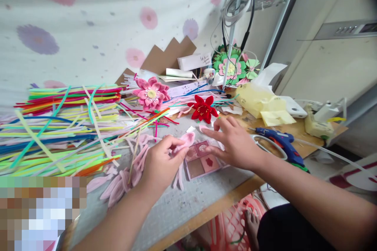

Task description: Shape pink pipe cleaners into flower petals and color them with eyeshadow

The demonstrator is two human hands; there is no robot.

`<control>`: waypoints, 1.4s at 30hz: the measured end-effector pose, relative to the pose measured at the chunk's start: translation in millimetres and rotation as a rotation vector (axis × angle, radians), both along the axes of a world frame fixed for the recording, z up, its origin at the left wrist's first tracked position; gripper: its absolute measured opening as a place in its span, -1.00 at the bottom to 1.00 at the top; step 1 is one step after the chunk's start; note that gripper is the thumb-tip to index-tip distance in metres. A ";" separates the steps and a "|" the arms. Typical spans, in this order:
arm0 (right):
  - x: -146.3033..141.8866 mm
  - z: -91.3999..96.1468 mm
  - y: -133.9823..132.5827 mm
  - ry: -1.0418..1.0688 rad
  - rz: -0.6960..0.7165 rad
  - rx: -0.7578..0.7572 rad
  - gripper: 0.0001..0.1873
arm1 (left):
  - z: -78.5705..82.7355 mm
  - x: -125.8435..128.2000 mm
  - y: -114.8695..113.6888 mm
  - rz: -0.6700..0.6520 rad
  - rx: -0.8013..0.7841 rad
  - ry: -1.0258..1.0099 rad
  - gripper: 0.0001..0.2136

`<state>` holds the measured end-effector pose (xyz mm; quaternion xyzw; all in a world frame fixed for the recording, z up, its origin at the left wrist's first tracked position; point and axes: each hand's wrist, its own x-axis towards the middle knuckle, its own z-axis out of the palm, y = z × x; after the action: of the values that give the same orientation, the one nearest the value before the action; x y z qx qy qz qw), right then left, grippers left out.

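Observation:
Between the thumb and fingers of my left hand [163, 160] is a pale pink fuzzy pipe-cleaner petal [188, 139], deeper pink toward its tip. My right hand [231, 141] hovers over a small makeup palette [203, 176] with its fingers apart. A pink patch or small pink piece shows at one of its fingertips; I cannot tell which. The palette has square pans in pinkish and brown tones, partly hidden by my right hand. Beside my left wrist lies a pile of pale pink pipe-cleaner petals [118, 186].
Bundles of coloured pipe cleaners [59, 125] cover the left side. Behind my hands sit a pink fuzzy flower [151, 93] and a red one [203, 109]. At right are a blue glue gun [279, 137], scissors handles [269, 145] and a yellow plastic bag [253, 98].

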<state>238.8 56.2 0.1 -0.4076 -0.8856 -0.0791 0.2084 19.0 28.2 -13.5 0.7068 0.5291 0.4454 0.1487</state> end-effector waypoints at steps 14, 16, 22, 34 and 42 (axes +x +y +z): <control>1.4 -10.0 5.4 -0.108 0.163 -0.193 -0.46 | 4.6 8.4 2.0 -0.242 -0.486 -0.731 -0.85; 0.1 -7.7 3.5 0.032 0.167 -0.105 -0.37 | 5.0 9.3 0.6 -0.253 -0.517 -0.732 -0.85; -12.4 -0.7 -9.4 0.158 0.239 0.008 -0.30 | 2.8 9.7 -0.9 -0.360 -0.532 -0.685 -0.87; -10.2 2.9 -13.2 0.114 0.165 0.051 -0.31 | 6.0 11.5 -3.2 -0.359 -0.551 -0.734 -0.88; -10.2 1.2 -16.0 0.134 0.212 0.016 -0.30 | 8.4 10.0 -4.2 -0.449 -0.709 -0.975 -0.88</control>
<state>228.6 40.2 1.3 -0.3145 -0.9070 -0.0363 0.2776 29.0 24.0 -5.1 0.4247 0.3553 0.4714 0.6864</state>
